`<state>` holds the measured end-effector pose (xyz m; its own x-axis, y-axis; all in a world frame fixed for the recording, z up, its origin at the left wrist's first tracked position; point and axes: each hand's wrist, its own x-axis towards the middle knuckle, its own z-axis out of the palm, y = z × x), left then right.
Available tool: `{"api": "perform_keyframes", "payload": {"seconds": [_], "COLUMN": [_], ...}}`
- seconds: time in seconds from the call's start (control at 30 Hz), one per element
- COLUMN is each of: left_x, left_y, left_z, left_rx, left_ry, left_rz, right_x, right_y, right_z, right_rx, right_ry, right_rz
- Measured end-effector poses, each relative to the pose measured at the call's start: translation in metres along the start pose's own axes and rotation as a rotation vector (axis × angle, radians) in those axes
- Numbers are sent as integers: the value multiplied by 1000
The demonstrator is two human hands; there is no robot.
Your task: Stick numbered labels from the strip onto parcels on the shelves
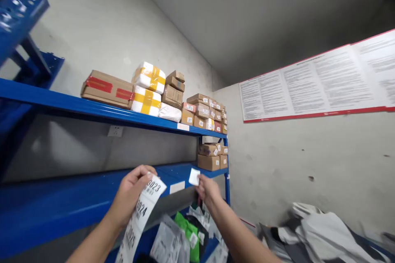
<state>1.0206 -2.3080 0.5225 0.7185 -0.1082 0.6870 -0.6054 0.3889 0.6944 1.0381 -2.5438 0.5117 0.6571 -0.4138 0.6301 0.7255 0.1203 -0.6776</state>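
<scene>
My left hand pinches the top of a long white strip of number labels printed with 3023, 3024 and 3025; the strip hangs down over my forearm. My right hand holds one small white label between its fingertips, right at the front edge of the middle blue shelf. A white tag is stuck on that shelf edge just left of the small label. Brown boxes stand at the shelf's far end.
The upper blue shelf carries brown cartons, white parcels with yellow tape and small boxes. Bagged parcels, one green, lie on the lowest shelf. Grey and white sacks are heaped at the right under a wall poster.
</scene>
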Motion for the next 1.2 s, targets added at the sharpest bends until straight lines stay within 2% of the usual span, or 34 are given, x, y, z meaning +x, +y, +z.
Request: {"api": "perform_keyframes", "payload": {"seconds": [0.1,0.17,0.23,0.3,0.4,0.47,0.53,0.63,0.7,0.73,0.8,0.87,0.93,1.0,1.1,1.2], "left_x": [78,117,145,166,188,201,212,225,230,231,233,234,236,240,250,261], "left_y": [-4,-11,-16,-19,-15,-12,-11,-15,-19,-20,-22,-24,-27,-30,-34,-28], "left_z": [-9,-14,-20,-26,-36,-39,-35,-19,-4,3,17,30,41,51,64,74], "left_rx": [174,211,163,98,110,188,290,415,510,555,599,543,471,474,541,513], "left_ry": [32,50,48,56,124,152,159,140,178,214,273,220,161,205,349,314], "left_rz": [-64,-127,-165,-142,-49,22,127,322,469,537,622,588,488,462,520,495], "right_x": [122,183,224,245,247,234,216,193,187,187,194,206,220,232,251,277], "right_y": [-14,-27,-33,-29,-14,-8,-7,-9,-7,-5,-1,1,3,3,2,-10], "right_z": [63,105,142,167,179,170,156,139,133,132,130,129,126,124,125,135], "right_rx": [-185,-279,-366,-457,-522,-516,-449,-172,-77,-48,19,89,139,155,140,90], "right_ry": [160,203,121,-52,-245,-344,-484,-707,-782,-793,-767,-701,-645,-612,-575,-445], "right_rz": [-285,-478,-658,-777,-873,-913,-875,-501,-290,-235,-221,-274,-338,-399,-509,-678]}}
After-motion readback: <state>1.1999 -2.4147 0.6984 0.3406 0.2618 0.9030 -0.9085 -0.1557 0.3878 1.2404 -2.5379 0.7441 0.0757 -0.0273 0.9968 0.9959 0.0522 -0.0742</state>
